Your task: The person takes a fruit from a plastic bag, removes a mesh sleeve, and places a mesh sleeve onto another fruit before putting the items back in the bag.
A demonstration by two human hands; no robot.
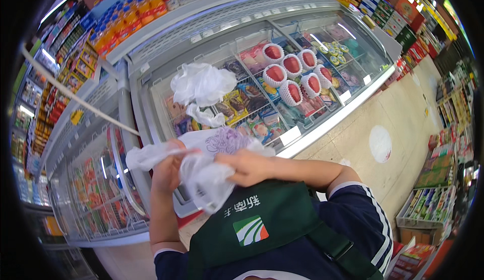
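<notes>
A white plastic bag (206,178) with a purple print is bunched up in front of my apron. My left hand (168,170) grips a gathered part of it, blurred by motion. On the other side, the fingers of my right hand (244,166) pinch the same bag. Its printed part (227,140) spreads beyond the hands over the freezer's near edge. Farther out, a crumpled heap of thin white plastic (204,83) rests on the freezer's glass lid. To its right sit several red fruits (291,63) in white foam net sleeves. What the bag holds cannot be seen.
Under the glass of the chest freezer (298,136) lie packaged frozen goods in wire baskets. A second freezer (102,189) stands at left, near a pale rod (79,98). Orange drink bottles (124,23) line the shelf behind. Stacked goods (427,193) border the tiled floor (351,128) at right.
</notes>
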